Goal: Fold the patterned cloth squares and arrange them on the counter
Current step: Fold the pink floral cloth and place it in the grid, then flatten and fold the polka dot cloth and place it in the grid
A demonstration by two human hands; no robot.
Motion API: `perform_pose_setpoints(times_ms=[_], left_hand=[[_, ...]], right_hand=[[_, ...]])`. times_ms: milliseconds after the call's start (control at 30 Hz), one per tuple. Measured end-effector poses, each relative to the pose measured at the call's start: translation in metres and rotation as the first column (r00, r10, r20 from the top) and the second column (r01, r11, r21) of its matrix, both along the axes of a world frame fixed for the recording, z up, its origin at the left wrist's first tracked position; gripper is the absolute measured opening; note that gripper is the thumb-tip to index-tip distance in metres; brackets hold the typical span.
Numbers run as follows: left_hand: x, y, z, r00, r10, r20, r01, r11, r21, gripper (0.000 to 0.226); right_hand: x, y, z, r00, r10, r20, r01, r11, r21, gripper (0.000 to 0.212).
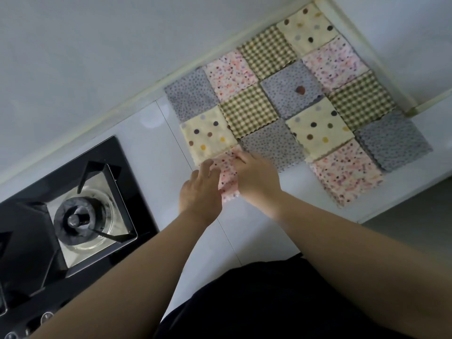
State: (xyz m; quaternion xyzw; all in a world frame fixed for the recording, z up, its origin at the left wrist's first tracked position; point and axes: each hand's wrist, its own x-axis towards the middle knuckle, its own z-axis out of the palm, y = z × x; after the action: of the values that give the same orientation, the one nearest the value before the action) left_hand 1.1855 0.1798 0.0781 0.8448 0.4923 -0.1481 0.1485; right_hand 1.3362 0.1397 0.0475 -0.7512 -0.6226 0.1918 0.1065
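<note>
We are fitting a folded square into the near-left corner of the grid

The pink speckled cloth (228,178) lies on the tabletop (244,231) between our two hands: the left grip (200,189) pinches its left edge, and the right grip (256,182) is clamped over its right side with fingers curled at the far edge. Just beyond the grips sits the cream dotted square (208,134), and beyond the right grip the grey dotted square (274,145). We judge this to be the placing step, with the grid nearly full. Next we must slide the cloth flush against those two neighbours, flatten it and let go without dragging them. The right grip hides most of the cloth, so we cannot tell how neatly it is folded, and a small dark spot (300,90) on a farther grey square is too blurred to name
</note>
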Motion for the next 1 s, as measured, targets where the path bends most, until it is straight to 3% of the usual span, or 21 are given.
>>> perform_pose_setpoints(times_ms=[100,267,333,400,467,533,600,700,1000], left_hand=[[0.001,-0.005,-0.001,0.998,0.010,-0.063,-0.012,0.999,-0.035,0.054],[0.002,-0.006,0.004,0.993,0.094,-0.064,-0.102,0.987,-0.125,0.071],[0.000,-0.008,0.009,0.987,0.153,-0.039,-0.157,0.974,-0.161,0.072],[-0.003,-0.012,0.015,0.972,0.235,0.022,-0.229,0.960,-0.158,0.065],[-0.008,-0.020,0.021,0.935,0.347,0.078,-0.332,0.930,-0.159,0.056],[-0.015,-0.029,0.026,0.888,0.442,0.129,-0.419,0.892,-0.170,0.048],[-0.024,-0.039,0.031,0.858,0.482,0.176,-0.453,0.873,-0.180,0.042],[-0.044,-0.053,0.037,0.829,0.507,0.237,-0.466,0.860,-0.207,0.036],[-0.137,-0.107,0.046,0.759,0.545,0.357,-0.513,0.838,-0.187,0.029]], right_hand=[[0.002,-0.001,0.010,0.999,0.046,0.026,-0.041,0.985,-0.165,0.051],[-0.007,-0.001,0.012,0.979,0.108,0.171,-0.056,0.957,-0.285,0.066],[-0.010,0.000,0.017,0.972,0.139,0.189,-0.072,0.944,-0.323,0.062],[-0.010,0.004,0.022,0.979,0.106,0.173,-0.059,0.965,-0.256,0.046],[-0.013,0.006,0.028,0.991,0.079,0.109,-0.072,0.995,-0.073,0.022],[-0.018,0.007,0.031,0.995,0.072,0.075,-0.076,0.996,0.041,0.016],[-0.024,0.007,0.037,0.992,0.099,0.079,-0.103,0.993,0.051,0.014],[-0.041,0.003,0.048,0.990,0.128,0.060,-0.125,0.990,-0.057,0.023],[-0.126,-0.052,0.070,0.986,0.162,0.045,-0.159,0.985,-0.060,0.022]])
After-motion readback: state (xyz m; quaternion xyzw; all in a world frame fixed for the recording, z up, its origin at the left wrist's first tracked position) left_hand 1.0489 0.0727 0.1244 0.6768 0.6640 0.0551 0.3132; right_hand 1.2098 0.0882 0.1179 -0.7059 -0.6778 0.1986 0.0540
